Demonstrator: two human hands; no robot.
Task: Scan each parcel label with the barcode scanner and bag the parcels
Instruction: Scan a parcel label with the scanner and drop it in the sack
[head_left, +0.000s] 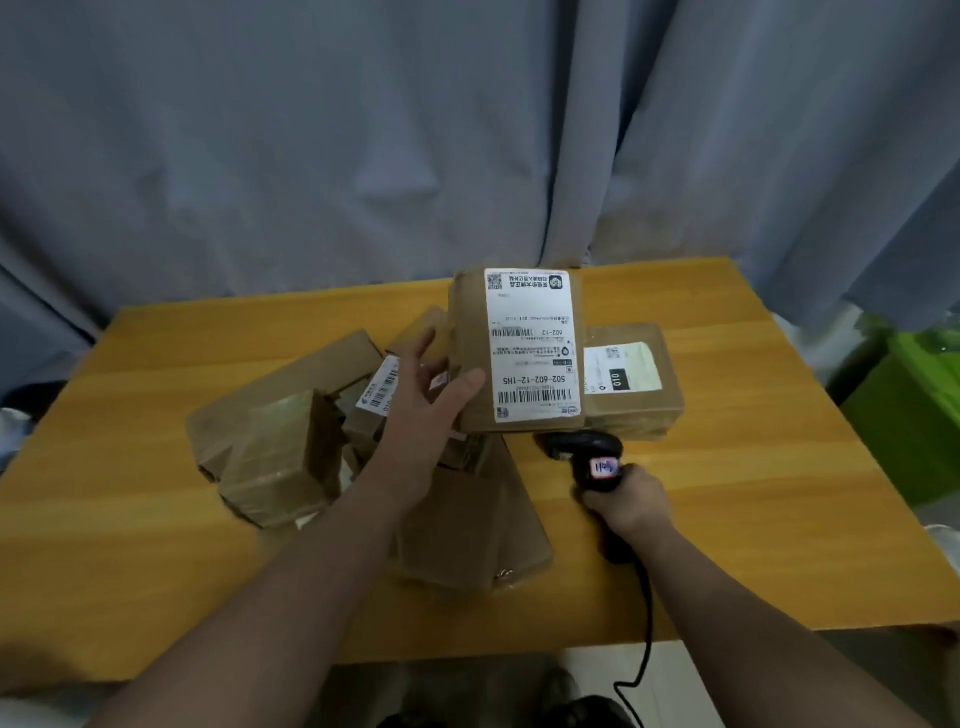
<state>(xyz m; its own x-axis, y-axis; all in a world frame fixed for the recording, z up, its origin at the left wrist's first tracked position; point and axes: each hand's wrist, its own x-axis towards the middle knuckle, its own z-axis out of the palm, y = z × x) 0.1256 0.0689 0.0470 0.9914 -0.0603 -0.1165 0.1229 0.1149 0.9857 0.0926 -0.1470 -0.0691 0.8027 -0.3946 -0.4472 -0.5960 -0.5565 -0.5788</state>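
I have the left hand (421, 410) pinching 1 labelled parcel (470, 353) by its edge, thumb in front and fingers behind. It is tipped up so its shipping label (532, 343) faces the reader. The right hand (628, 501) curls around the barcode scanner (587, 449), which is aimed up at the lower barcode. The other parcels (275, 441) lie heaped on the desk (753, 467), awaiting their turn, I judge.

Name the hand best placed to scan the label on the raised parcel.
Right. The right hand grips the barcode scanner just below the label, while the left hand holds the parcel up, label facing out.
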